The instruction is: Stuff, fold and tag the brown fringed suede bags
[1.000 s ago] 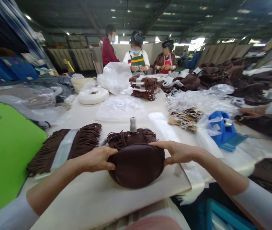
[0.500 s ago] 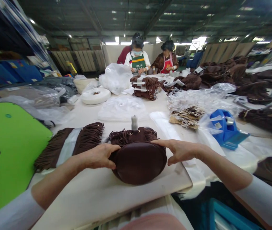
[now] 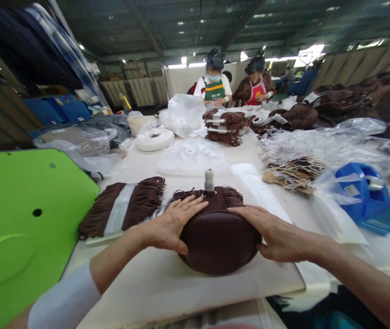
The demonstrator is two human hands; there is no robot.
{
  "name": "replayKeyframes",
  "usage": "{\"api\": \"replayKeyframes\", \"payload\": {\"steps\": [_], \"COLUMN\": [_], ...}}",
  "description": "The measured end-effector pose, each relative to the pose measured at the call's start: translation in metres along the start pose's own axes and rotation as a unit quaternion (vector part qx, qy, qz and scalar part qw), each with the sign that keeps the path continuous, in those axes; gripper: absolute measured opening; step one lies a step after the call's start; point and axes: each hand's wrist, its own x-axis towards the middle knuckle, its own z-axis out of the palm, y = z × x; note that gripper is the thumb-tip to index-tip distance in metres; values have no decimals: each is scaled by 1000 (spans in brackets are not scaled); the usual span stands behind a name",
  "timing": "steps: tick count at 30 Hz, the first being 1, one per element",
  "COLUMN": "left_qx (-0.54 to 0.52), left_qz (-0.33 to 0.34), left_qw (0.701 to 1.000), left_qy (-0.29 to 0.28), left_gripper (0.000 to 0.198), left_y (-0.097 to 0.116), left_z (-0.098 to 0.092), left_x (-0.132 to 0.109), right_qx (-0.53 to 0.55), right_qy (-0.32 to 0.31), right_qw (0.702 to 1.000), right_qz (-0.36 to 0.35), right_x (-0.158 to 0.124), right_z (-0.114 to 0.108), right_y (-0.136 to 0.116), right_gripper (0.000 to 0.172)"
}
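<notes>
A dark brown fringed bag (image 3: 217, 237) lies on its side on a white board (image 3: 153, 283) before me, its round base facing me. My left hand (image 3: 170, 224) rests on the bag's upper left with fingers spread flat. On the upper right lies my right hand (image 3: 277, 235), fingers stretched out, thumb under the rim. Behind the bag stands a small grey spool (image 3: 209, 179).
A folded brown fringe piece (image 3: 122, 212) with a white band lies left of the bag. A green panel (image 3: 23, 219) fills the left. Tags (image 3: 292, 173), a blue tape dispenser (image 3: 366, 196), plastic bags and a white tape roll (image 3: 154, 139) sit farther off. Two people work at the far end.
Both hands have moved from gripping the bag's sides to lying flat on top of it. The view has shifted, so everything sits further right.
</notes>
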Motion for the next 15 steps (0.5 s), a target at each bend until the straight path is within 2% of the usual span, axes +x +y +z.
{"api": "replayKeyframes", "payload": {"steps": [4, 8, 10, 12, 15], "left_qx": [-60, -51, -20, 13, 56], "left_qz": [8, 22, 56, 108, 190], "left_qw": [998, 998, 998, 990, 970], "left_qy": [-11, -2, 27, 85, 141], "left_gripper": [95, 78, 71, 60, 62], "left_y": [0, -9, -19, -32, -46], "left_z": [0, 17, 30, 42, 51], "left_x": [7, 8, 4, 3, 6], "right_qx": [3, 19, 12, -13, -48], "right_qy": [8, 23, 21, 5, -20], "right_qw": [1000, 999, 998, 997, 994], "right_qz": [-10, -37, -54, -71, -92], "right_x": [2, 2, 1, 1, 1], "right_z": [-1, 5, 9, 12, 15], "right_y": [2, 6, 8, 11, 17], "right_gripper": [80, 75, 70, 62, 56]}}
